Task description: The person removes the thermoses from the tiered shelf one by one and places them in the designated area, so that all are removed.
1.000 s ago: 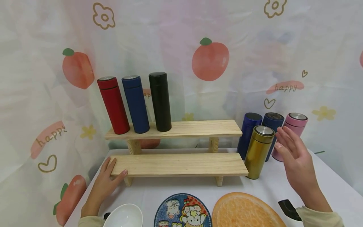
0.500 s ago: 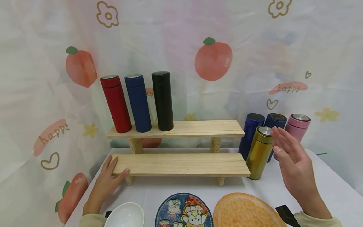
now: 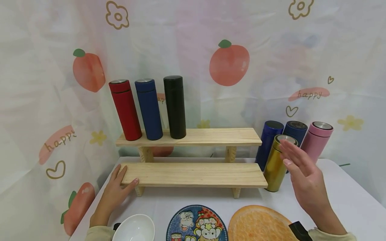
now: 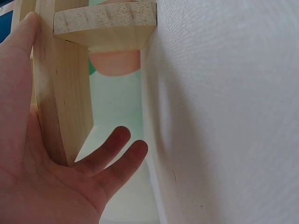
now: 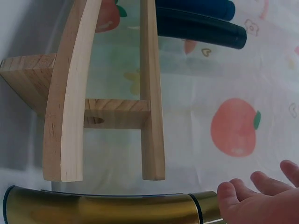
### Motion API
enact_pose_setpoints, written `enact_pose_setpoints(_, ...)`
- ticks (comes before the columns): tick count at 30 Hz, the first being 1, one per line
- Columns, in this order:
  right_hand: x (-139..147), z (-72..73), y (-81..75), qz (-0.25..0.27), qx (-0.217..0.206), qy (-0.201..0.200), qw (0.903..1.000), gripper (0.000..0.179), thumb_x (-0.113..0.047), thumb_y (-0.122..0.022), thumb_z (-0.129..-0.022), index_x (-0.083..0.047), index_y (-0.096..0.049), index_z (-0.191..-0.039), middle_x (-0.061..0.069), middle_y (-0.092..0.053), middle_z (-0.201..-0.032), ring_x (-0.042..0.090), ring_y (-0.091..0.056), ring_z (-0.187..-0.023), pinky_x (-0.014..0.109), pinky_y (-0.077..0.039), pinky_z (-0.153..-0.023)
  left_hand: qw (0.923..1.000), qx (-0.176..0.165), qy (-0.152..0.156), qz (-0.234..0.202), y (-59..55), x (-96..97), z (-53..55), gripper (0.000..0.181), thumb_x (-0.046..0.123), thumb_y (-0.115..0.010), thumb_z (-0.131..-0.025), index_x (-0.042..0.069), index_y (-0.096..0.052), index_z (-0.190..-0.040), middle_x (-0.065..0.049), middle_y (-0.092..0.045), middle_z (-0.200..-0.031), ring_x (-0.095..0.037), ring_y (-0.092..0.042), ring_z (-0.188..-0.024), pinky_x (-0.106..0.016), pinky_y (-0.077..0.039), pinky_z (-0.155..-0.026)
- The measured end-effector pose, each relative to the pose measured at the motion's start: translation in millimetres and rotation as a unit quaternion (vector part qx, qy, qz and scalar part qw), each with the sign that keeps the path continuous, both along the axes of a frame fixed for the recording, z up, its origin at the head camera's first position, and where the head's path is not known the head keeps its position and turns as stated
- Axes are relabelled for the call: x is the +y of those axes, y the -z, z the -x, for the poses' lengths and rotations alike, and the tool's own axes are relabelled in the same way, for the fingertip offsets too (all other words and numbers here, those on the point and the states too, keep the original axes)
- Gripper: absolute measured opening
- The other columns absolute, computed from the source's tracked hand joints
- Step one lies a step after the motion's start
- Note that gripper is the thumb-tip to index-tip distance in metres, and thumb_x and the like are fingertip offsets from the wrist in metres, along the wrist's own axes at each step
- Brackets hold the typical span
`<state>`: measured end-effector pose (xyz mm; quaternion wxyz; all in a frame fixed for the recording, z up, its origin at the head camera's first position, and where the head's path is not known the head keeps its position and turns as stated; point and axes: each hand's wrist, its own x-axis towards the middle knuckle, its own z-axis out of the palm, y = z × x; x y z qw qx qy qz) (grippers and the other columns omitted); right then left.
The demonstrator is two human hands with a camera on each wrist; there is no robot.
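Note:
My left hand (image 3: 112,197) rests on the left end of the lower tier of a two-tier wooden shelf (image 3: 193,174). In the left wrist view, two of its fingers (image 4: 117,156) stretch out straight past the board. My right hand (image 3: 309,185) is raised at the right with extended fingers, beside a gold thermos (image 3: 275,167). Its fingertips overlap the lid in the head view; I cannot tell whether they touch. On the upper tier stand a red thermos (image 3: 126,112), a blue thermos (image 3: 149,110) and a black thermos (image 3: 175,108).
Behind the gold thermos stand a glossy blue thermos (image 3: 268,142), a dark blue thermos (image 3: 295,129) and a pink thermos (image 3: 316,140). In front lie a white bowl (image 3: 134,229), a round cartoon mat (image 3: 178,217) and an orange-brown round mat (image 3: 260,224) on a white-covered table (image 3: 346,194).
My right hand has moved left, closer to the gold thermos, its fingertips now in front of the lid. The left hand stays on the shelf. The head view has shifted slightly.

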<state>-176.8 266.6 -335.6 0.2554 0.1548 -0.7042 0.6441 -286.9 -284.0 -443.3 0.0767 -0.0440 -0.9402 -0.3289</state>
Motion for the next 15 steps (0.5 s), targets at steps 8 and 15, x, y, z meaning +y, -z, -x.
enact_pose_setpoints(8,-12.8,9.4,5.6,-0.014,0.021,-0.024,0.9994,0.051,0.003,-0.05,-0.11,0.0,-0.044,-0.161,0.002,-0.052,-0.162,0.009,-0.048,-0.147,0.014,-0.04,-0.11,0.9999,-0.014,-0.007,0.0,-1.4,-1.8,-1.6,0.095,0.057,-0.064,-0.102,-0.002,-0.028,-0.167,-0.027,-0.008,-0.175,-0.058,-0.021,-0.154,-0.074,-0.025,-0.118)
enact_pose_setpoints(15,-22.0,13.7,13.0,-0.009,0.021,-0.052,0.9984,0.053,0.009,-0.048,-0.109,0.001,-0.043,-0.161,-0.002,-0.055,-0.159,0.008,-0.051,-0.144,0.014,-0.042,-0.107,1.0,-0.006,-0.005,-0.002,-0.5,0.7,-0.6,0.094,0.057,-0.065,-0.102,-0.001,-0.029,-0.167,-0.026,-0.008,-0.176,-0.058,-0.022,-0.154,-0.074,-0.025,-0.119)
